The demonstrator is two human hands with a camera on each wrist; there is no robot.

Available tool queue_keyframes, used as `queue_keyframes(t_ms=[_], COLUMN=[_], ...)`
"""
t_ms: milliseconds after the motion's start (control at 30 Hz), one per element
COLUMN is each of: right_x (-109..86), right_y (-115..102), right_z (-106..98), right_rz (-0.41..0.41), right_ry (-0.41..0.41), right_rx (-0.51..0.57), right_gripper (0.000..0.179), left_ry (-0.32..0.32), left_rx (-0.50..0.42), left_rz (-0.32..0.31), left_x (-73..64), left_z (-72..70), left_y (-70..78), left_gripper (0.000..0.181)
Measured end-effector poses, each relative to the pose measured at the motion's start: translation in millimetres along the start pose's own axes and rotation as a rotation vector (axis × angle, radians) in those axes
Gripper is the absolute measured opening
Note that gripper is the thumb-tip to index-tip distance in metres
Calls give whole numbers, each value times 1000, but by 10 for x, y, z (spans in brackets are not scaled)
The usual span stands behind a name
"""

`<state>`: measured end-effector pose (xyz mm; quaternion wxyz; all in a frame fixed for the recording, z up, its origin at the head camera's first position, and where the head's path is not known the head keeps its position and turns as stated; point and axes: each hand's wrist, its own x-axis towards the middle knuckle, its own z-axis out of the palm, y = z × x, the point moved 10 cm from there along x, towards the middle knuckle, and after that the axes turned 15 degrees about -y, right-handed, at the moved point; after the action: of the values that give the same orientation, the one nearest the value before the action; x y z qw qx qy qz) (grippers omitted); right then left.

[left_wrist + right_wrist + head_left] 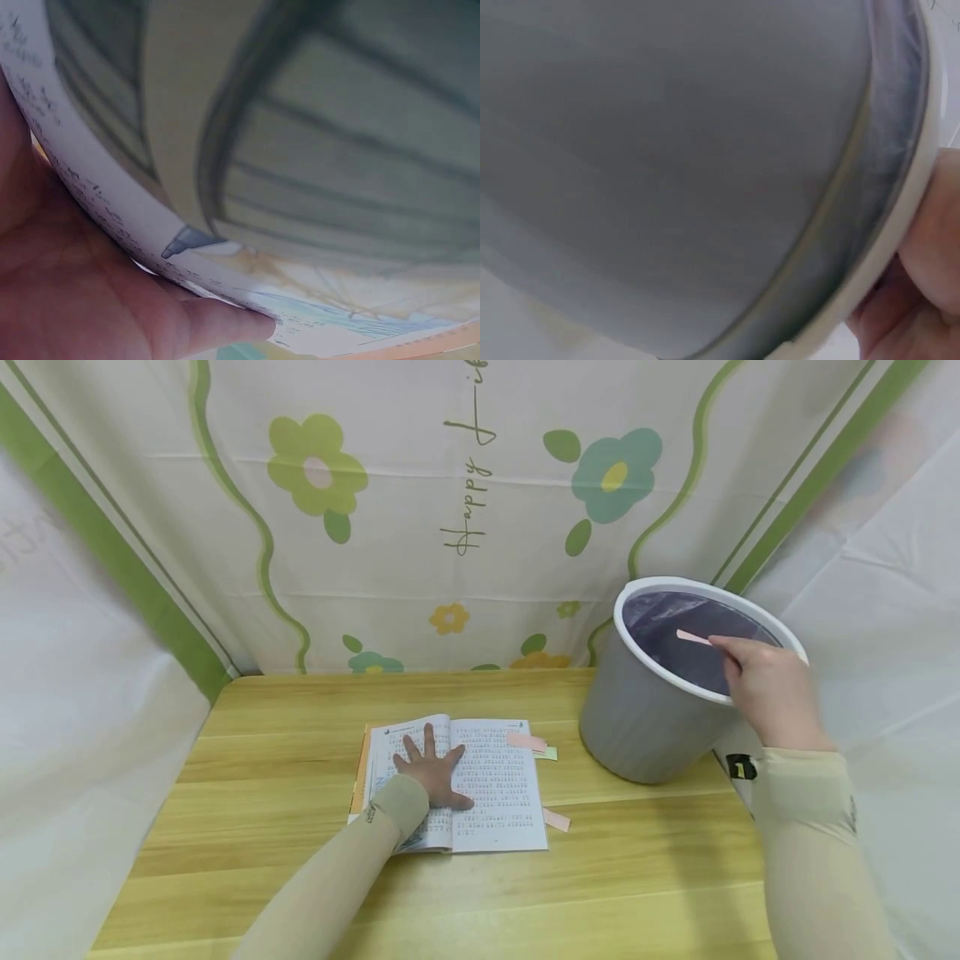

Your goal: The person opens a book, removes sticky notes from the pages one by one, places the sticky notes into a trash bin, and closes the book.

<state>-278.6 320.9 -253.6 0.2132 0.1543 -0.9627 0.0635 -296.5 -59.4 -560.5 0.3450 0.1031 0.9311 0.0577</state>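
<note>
An open book with printed pages lies on the table. My left hand presses on its left page near the spine, fingers spread and straight. In the left wrist view an illustrated page curves up close beside the palm. At the right, my right hand pinches a narrow pink sticky tab between thumb and fingertips. It hangs over the mouth of a grey trash bin with a white rim and a dark liner. The bin's wall and rim fill most of the right wrist view.
A pink sticky tab overlies the right page, with a green tab beside it at the edge. Lower down another pink tab sticks out. Flower-printed curtains enclose the wooden table. A small black object is beside the right wrist.
</note>
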Motion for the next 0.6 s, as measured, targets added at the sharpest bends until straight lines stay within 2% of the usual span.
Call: queue_keyframes(t_ms=[167,467,533,600], right_x=[71,207,243,271], right_y=[116,192,210,260], right_z=[84,200,258,359], right_rz=[25,-7,1,35], right_ry=[-88,-165,-224,-334], right_rx=[-4,-31,-33,-24], right_gripper=[29,25,27,29], left_ry=[3,2,-4,-4], left_rx=[4,-4,-6,-7], left_rz=[3,-2,-7,-6], left_x=[-8,28,47,63], left_z=[-4,10,21,28], left_y=[4,-7,-17,-22], left_gripper=[105,108,109,110])
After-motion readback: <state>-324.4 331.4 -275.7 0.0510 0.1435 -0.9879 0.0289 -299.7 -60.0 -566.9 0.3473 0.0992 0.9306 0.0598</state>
